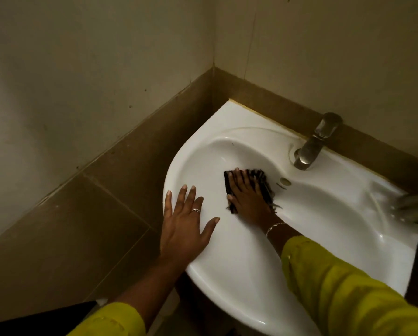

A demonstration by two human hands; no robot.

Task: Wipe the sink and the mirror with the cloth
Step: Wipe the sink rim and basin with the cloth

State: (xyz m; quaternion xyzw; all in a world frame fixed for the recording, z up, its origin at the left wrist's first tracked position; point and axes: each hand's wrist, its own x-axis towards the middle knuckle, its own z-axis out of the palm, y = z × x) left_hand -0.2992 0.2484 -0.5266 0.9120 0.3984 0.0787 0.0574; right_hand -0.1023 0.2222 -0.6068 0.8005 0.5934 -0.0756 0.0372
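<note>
A white ceramic sink [324,214] fills the right half of the view, set against the wall. Inside its basin lies a dark striped cloth [261,178]. My right hand [246,195] presses flat on the cloth with straight fingers, near the basin's left slope. My left hand [186,219] rests flat with spread fingers on the sink's left rim; it has a ring on one finger. No mirror is in view.
A metal tap [312,146] stands at the sink's back edge, with an overflow hole [285,181] below it. Brown tiles [106,190] line the lower wall on the left and behind. A blurred object [413,207] sits at the sink's right end.
</note>
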